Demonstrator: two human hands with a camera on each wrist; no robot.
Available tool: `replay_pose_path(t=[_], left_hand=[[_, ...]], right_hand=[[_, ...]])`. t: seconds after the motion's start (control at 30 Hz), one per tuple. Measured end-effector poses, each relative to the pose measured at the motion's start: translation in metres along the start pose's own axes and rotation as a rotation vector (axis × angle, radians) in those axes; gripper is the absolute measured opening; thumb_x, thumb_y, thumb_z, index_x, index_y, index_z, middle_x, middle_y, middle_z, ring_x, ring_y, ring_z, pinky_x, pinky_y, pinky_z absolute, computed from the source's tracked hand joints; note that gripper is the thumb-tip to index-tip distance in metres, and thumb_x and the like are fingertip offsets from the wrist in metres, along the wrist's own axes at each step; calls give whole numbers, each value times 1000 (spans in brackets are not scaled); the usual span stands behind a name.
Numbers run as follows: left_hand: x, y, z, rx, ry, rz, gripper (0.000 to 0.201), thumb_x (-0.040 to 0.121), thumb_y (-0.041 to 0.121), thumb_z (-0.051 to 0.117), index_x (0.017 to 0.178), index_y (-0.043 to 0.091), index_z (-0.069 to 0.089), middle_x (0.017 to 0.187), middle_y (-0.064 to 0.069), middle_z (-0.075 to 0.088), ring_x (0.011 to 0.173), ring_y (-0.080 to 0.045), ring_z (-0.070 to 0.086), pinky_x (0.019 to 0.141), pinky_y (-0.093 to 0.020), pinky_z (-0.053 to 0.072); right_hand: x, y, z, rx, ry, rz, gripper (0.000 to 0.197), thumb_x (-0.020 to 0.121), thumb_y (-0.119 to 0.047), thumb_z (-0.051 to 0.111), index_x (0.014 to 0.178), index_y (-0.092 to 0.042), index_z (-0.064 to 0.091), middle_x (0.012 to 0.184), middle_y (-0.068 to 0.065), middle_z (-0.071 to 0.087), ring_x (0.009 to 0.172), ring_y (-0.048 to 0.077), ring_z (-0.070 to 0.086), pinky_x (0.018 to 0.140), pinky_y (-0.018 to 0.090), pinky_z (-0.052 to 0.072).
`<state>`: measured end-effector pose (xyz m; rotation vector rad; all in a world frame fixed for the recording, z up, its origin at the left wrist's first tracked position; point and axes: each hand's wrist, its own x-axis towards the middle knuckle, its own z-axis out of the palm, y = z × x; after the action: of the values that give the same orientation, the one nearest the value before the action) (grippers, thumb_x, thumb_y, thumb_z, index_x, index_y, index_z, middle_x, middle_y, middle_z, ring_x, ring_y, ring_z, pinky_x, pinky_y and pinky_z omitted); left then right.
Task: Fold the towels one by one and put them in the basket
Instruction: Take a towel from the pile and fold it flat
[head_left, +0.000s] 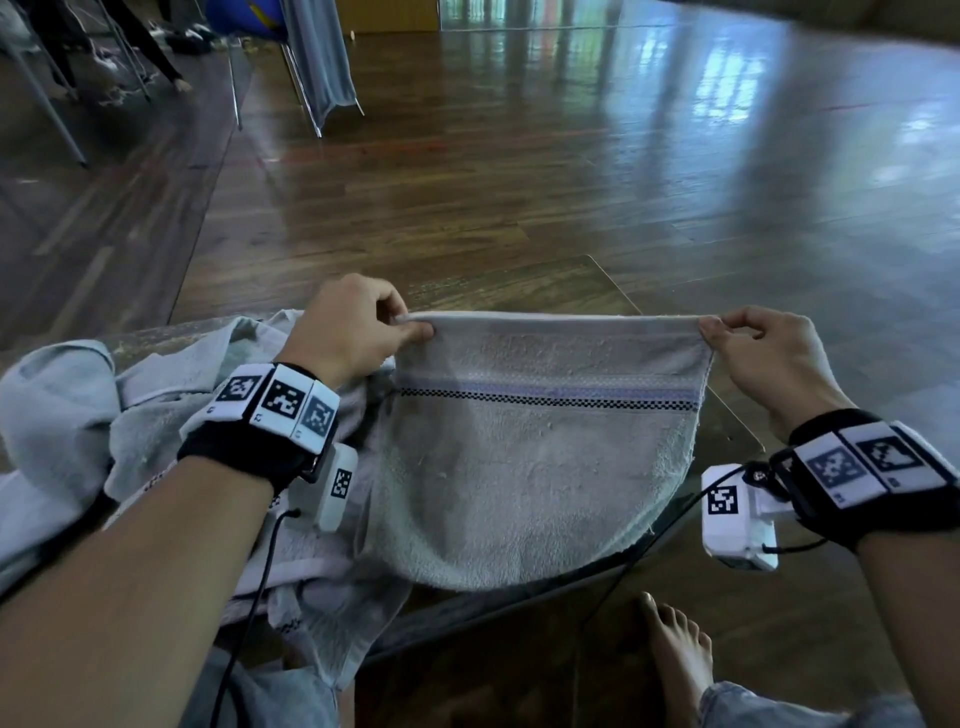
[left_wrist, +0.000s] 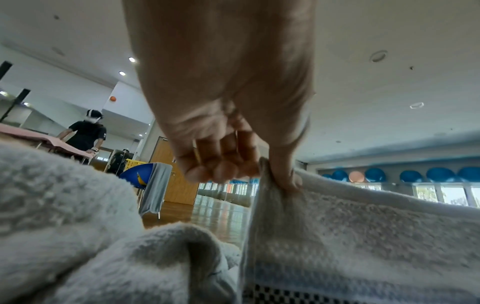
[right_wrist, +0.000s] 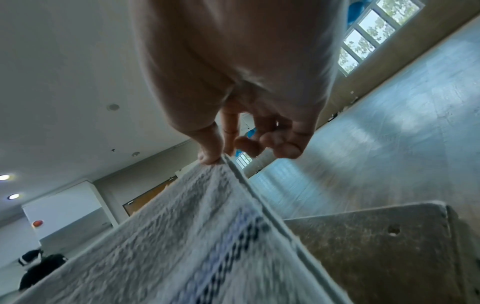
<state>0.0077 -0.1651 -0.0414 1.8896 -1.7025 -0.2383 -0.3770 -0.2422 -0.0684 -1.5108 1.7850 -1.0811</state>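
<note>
A pale grey towel (head_left: 535, 467) with a blue and black checked stripe hangs stretched between my two hands above a small glass table (head_left: 613, 291). My left hand (head_left: 410, 327) pinches its top left corner between thumb and fingers, which the left wrist view shows as my left hand (left_wrist: 270, 176) on the towel (left_wrist: 363, 236) edge. My right hand (head_left: 711, 332) pinches the top right corner; in the right wrist view my right hand (right_wrist: 218, 158) holds the towel (right_wrist: 182, 236) hem. The towel's lower part sags in a curve. No basket is in view.
A heap of other grey towels (head_left: 104, 415) lies at the left under my left forearm. A chair (head_left: 311, 62) draped with cloth stands on the wooden floor behind. My bare foot (head_left: 675, 654) is below the table. Another person (left_wrist: 85, 135) stands at a far table.
</note>
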Motion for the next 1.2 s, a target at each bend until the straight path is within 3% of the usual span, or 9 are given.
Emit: replay_pose_path(t=[0.13,0.2,0.33,0.43,0.57,0.8,0.93,1.07,1.2], left_hand=[[-3,3,14,-137,-283,-265,27,93,34,66,86,10,58,55,-6,68,47,-24,64,43,-25,47],[-1,12,15,-280,-213,-322,23,96,32,62,90,11,55,61,-9,71,54,-28,68,47,-29,52],[10,38,5,-414,216,-89,18,96,30,60,94,14,53,89,-15,66,86,-33,66,77,-46,57],[9,63,-10,-538,420,192,16,98,22,58,95,10,49,79,-9,54,69,-21,51,61,-29,43],[4,65,-20,-566,452,389,21,97,14,61,97,-4,50,88,-25,55,77,-34,51,68,-42,44],[-13,12,-4,-210,104,191,17,85,24,73,89,8,66,108,-4,65,96,-18,64,86,-37,56],[-23,0,1,-254,-275,89,20,81,23,81,79,9,65,100,5,75,93,1,69,85,-21,56],[-26,10,0,-351,-389,28,22,90,8,69,87,-9,57,56,17,64,47,7,52,51,-4,38],[-24,21,-1,-305,-591,-67,15,92,13,69,86,5,58,46,14,56,43,3,51,48,-10,42]], right_hand=[[-4,2,3,-113,-196,121,17,89,-38,72,85,-22,75,62,-6,70,49,12,60,51,25,49],[-5,-4,6,10,-219,141,16,95,-30,68,92,-15,70,66,0,75,55,16,72,50,28,56],[0,-31,4,328,54,-90,9,88,-34,64,80,-33,68,86,-1,73,89,29,72,85,46,60],[-3,-53,-5,762,120,-344,7,87,-31,63,87,-38,67,93,0,66,91,12,63,87,31,53],[-9,-54,-16,1021,57,-433,8,99,-16,55,100,-23,53,102,-4,69,106,7,64,91,25,51],[-7,-4,-28,84,-69,-180,18,97,-21,66,80,-28,68,73,-12,63,70,5,56,74,33,48],[-18,15,-36,0,-362,-175,12,96,-14,64,85,-16,71,71,-10,67,71,4,60,72,24,48],[-27,17,-48,164,-522,-116,27,88,-20,65,92,6,62,81,2,68,78,9,63,76,20,53],[-28,21,-55,96,-563,-13,21,95,-16,61,87,2,68,79,11,66,71,16,61,72,31,50]])
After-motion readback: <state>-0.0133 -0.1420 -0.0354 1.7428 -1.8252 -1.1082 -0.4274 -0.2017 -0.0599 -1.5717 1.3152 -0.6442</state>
